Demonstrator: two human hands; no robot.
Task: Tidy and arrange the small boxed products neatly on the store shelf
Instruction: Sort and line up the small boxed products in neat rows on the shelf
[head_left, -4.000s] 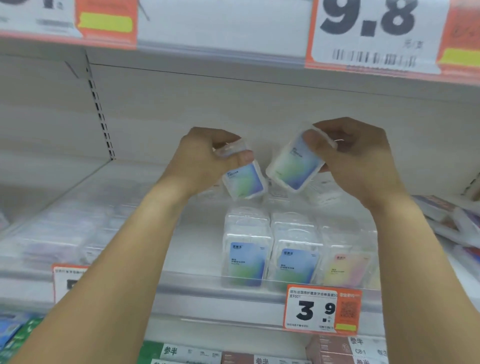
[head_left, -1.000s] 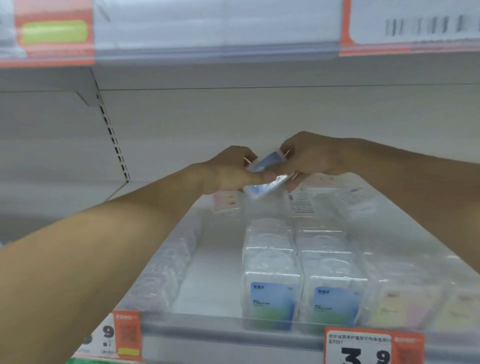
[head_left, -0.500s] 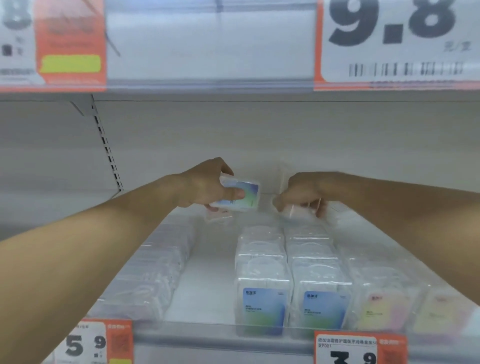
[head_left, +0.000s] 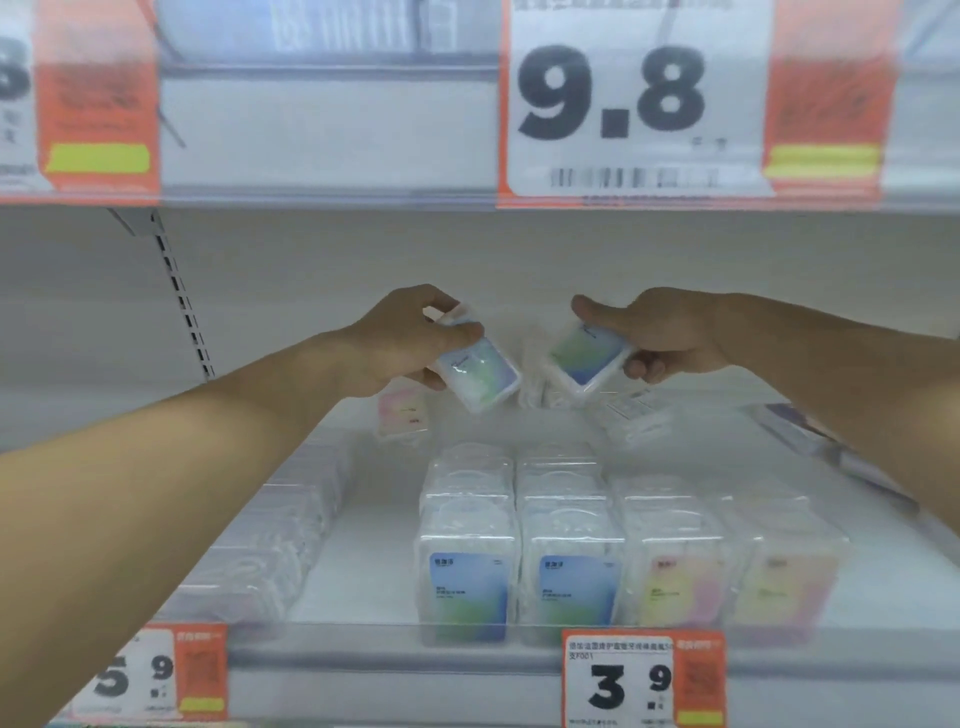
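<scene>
Both of my hands are raised over the back of the white shelf (head_left: 363, 571). My left hand (head_left: 405, 343) grips a small clear box with a blue-green label (head_left: 480, 374), tilted. My right hand (head_left: 660, 332) holds a second blue-green box (head_left: 584, 356), also tilted. Below them stand neat rows of clear boxes: two blue-green rows (head_left: 467, 587) (head_left: 571, 582) and two pink-yellow rows (head_left: 680, 587) (head_left: 779, 587). A loose pink box (head_left: 402, 413) and another loose box (head_left: 634, 415) lie at the back.
Flat clear packs (head_left: 270, 540) fill the shelf's left side. More packaged goods (head_left: 810, 431) lie at the right. The upper shelf edge carries a 9.8 price tag (head_left: 623, 104); the front rail has 3.9 (head_left: 623, 680) and 5.9 (head_left: 140, 675) tags.
Both hands have lifted from the back of the shelf. My right hand now holds a blue-green box that it picked up; my left hand still holds its box, now tilted downward.
</scene>
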